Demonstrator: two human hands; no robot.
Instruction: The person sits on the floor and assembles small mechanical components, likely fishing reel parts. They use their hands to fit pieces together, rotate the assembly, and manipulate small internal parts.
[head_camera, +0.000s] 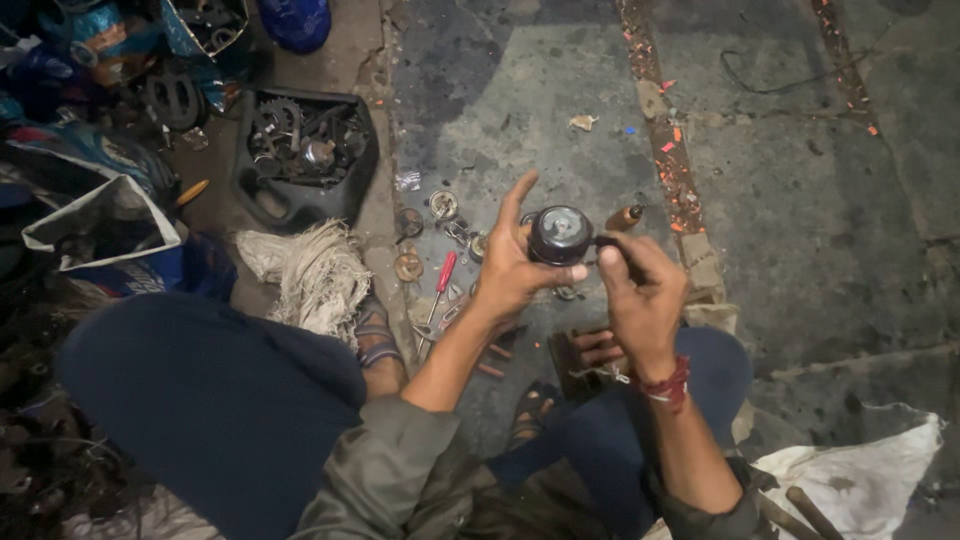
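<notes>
Head view: round black part held at frame centre, above the floor.
The left hand (510, 270) grips the round black part (560, 235); the right hand (640, 290), just right of it, pinches a dark tool (612, 244) touching its side.

Olive-grey sleeves (385, 455) are pushed up to the elbows at the bottom of the frame; dark blue trousers (215, 400) cover both legs, a red thread bracelet (668, 385) circles the right wrist, and strapped sandals (375, 335) are on the feet
</notes>
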